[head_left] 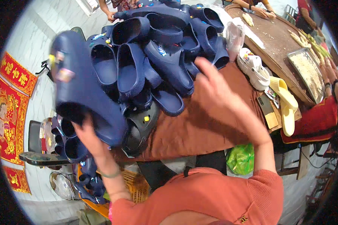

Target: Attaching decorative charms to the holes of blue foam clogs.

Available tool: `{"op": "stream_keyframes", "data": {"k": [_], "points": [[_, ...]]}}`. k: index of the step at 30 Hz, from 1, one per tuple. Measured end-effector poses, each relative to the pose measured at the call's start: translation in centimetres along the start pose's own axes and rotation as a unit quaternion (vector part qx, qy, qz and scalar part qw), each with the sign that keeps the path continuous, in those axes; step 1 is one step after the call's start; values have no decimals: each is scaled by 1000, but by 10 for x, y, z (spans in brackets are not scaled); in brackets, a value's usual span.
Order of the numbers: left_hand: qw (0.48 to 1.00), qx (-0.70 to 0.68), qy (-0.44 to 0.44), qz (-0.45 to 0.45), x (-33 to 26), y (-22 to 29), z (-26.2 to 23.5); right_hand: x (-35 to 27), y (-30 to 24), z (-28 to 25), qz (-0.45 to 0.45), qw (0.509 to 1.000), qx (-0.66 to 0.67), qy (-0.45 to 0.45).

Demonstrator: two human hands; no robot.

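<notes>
At the left of the frame the left hand point(89, 135) is clamped on the heel end of one navy clog point(82, 88), which it holds up clear of the table, tilted with its toe toward the upper left; the clog is motion-blurred, dark blue with a thick sole, and carries small coloured charms on its upper, one pinkish and one yellow. The right hand point(218, 88) sits at centre frame with fingers spread apart and nothing in them, blurred, hovering just beside the lower right edge of a pile of navy clogs point(157, 48) that fills the upper middle; roughly a dozen can be made out there, though an exact count cannot be told because they overlap. One black clog point(141, 127) with a yellow charm lies at the pile's lower edge, touching the rust-brown cloth point(199, 127) covering the table. To the right of the pile lie two white clogs point(253, 67) and, further right, two pale yellow clogs point(285, 101). One metal tray point(308, 73) rests on the round wooden table point(274, 39) at upper right. More navy clogs point(69, 144) sit at lower left, below the held one.
</notes>
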State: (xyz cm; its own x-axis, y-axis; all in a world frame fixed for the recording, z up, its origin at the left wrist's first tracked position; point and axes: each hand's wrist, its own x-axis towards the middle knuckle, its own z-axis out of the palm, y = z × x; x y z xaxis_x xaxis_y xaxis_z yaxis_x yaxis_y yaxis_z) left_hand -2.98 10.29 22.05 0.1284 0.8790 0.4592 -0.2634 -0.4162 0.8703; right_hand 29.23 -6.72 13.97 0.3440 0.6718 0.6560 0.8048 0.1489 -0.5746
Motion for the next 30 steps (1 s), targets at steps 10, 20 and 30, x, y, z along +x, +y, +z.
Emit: {"op": "stream_keyframes", "data": {"k": [10,20,30], "points": [[923,355,-82,-124,257,-45,-133,215,235,-49,210,939,-271,39],[837,528,-98,-100,223,-63,-142,275,303,-24,301,884,-352,-67],[876,474,-92,1,210,-75,-122,291,328,-79,-118,931,-344,12]]}}
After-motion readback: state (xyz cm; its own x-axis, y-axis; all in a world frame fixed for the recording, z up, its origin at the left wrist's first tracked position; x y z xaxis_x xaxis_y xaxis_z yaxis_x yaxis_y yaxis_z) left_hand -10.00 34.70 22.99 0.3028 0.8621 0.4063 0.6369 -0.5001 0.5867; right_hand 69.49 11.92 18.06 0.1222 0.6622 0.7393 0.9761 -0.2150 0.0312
